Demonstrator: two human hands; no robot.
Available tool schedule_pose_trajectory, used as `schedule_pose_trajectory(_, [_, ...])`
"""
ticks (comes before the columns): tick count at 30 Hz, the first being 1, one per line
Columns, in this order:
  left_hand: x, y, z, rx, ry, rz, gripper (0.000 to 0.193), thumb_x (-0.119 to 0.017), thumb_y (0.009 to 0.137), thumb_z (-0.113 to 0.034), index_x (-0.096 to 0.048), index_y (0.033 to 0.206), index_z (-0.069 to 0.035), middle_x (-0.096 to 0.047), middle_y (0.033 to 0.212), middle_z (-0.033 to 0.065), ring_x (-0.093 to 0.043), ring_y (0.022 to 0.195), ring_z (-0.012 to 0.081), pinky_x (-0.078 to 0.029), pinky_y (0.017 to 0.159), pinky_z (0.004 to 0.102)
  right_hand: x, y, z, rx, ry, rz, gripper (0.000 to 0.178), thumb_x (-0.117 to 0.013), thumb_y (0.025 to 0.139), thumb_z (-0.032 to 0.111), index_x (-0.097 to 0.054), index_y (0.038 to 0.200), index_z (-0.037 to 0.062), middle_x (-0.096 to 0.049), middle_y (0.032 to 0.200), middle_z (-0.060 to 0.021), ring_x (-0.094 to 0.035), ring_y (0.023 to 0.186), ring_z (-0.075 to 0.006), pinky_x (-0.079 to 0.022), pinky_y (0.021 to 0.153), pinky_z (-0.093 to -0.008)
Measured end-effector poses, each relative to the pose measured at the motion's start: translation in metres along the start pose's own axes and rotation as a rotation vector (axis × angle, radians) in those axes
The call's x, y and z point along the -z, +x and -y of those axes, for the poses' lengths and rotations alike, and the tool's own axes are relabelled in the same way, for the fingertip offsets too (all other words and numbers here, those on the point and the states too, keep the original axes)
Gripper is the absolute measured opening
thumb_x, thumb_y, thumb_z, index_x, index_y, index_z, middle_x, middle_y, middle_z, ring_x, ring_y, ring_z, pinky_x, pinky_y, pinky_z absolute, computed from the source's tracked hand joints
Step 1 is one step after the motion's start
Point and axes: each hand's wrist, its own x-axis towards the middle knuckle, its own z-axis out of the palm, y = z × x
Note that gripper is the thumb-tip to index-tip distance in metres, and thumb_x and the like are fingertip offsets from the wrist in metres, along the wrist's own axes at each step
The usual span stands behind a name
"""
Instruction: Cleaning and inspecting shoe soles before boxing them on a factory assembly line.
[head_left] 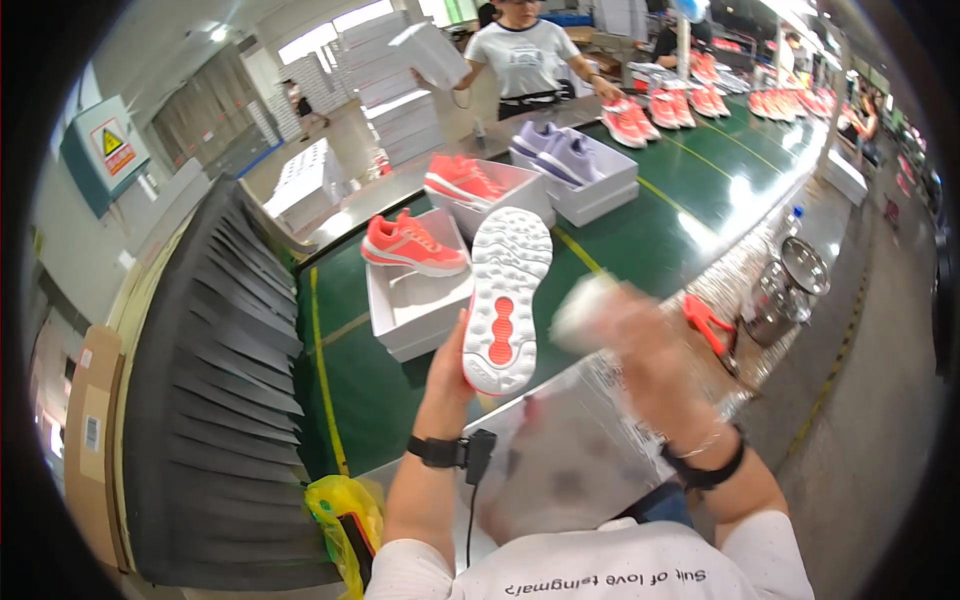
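Green belt (375, 410): flat, smooth, glossy under the lamps, crossed by thin yellow lines. Strip curtain (215, 400) at left: matte dark grey, cut into narrow overlapping flaps, lower ends curling.

Three open white boxes on belt, rectangular, thin-walled. Nearest box (425, 338) holds one coral shoe (415, 245), lying toward its far end, with pale sheet inside. Middle box (530, 195) carries another coral shoe; far box (597, 205) carries lavender shoes (562, 155).

Held shoe (507, 260): raised just in front of nearest box, outsole facing the viewer, wide end up. Sole white, rounded lugs in rows; coral inset of joined rounded lobes toward the narrow end.

Left hand (448, 365): clasped about the held shoe's lower left edge; fingers behind it hidden. Right hand (655, 355): apart from shoe, smeared by blur, closed on a white wad (580, 315), soft-looking; exact finger positions cannot be told.

Tool (705, 320) at right: smooth red-orange handles, splayed.
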Motion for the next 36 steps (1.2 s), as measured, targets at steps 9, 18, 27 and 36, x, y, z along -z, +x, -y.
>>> schedule_pose_trajectory(9, [-0.057,-0.068,0.088,0.233,0.184,-0.001,0.05,-0.048,0.094,-0.038,-0.049,0.123,0.004,-0.061,0.113,0.0132,-0.064,0.092,0.0212,-0.054,0.078,0.033,-0.001,0.014,-0.077,-0.211,-0.215,-0.22,0.032,-0.055,0.073,0.007,-0.065,0.102,0.0167,-0.062,0.102,-0.0087,-0.057,0.09,-0.0282,-0.046,0.081,-0.0403])
schedule_pose_trajectory(18, [-0.059,-0.079,0.094,0.112,0.083,0.069,0.05,-0.047,0.095,-0.035,-0.046,0.127,0.003,-0.059,0.115,0.0155,-0.063,0.098,0.0236,-0.054,0.081,0.036,0.004,-0.028,0.029,0.188,-0.171,0.054,0.034,-0.055,0.076,0.011,-0.06,0.11,0.0101,-0.06,0.108,-0.0098,-0.056,0.097,-0.0281,-0.045,0.087,-0.0385])
schedule_pose_trajectory(27, [-0.062,-0.092,0.089,0.252,-0.254,0.103,0.054,-0.044,0.096,-0.034,-0.034,0.135,0.001,-0.048,0.13,0.019,-0.054,0.113,0.0292,-0.047,0.093,0.0427,0.037,-0.016,-0.07,-0.212,0.131,-0.284,0.053,-0.05,0.069,-0.01,-0.061,0.116,0.0114,-0.058,0.115,-0.0132,-0.055,0.101,-0.0331,-0.045,0.086,-0.0377])
schedule_pose_trajectory(36, [-0.048,-0.061,0.093,0.216,-0.228,0.105,0.051,-0.043,0.096,-0.038,-0.041,0.132,-0.001,-0.053,0.124,0.0159,-0.056,0.109,0.0261,-0.048,0.092,0.0404,0.004,-0.07,0.045,0.282,0.133,0.169,0.046,-0.06,0.072,0.008,-0.057,0.118,0.0124,-0.054,0.123,-0.0143,-0.054,0.109,-0.0296,-0.043,0.092,-0.0401])
